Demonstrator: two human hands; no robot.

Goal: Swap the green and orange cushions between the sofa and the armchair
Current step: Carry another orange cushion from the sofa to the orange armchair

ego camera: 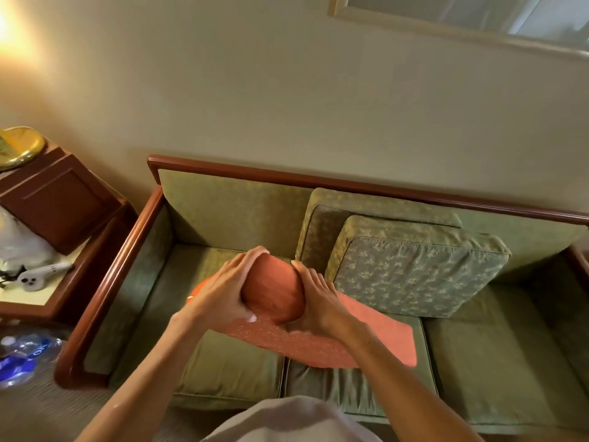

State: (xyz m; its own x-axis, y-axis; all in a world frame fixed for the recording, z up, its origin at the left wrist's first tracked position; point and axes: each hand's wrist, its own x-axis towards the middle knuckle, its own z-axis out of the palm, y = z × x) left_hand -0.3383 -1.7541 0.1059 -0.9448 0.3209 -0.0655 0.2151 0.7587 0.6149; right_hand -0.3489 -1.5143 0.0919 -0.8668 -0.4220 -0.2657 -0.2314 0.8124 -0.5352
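On the sofa (223, 371), left hand (220, 295) and right hand (322, 307) both wrapped tight round the orange cushion (277, 291). Further right, green cushion (417, 269) not moved yet (armchair out of view). Maybe halfway done.

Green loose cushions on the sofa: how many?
2. Front green cushion leans at mid-sofa, right of both hands; rear green cushion stands behind it against the sofa backrest. More may sit off-frame right.
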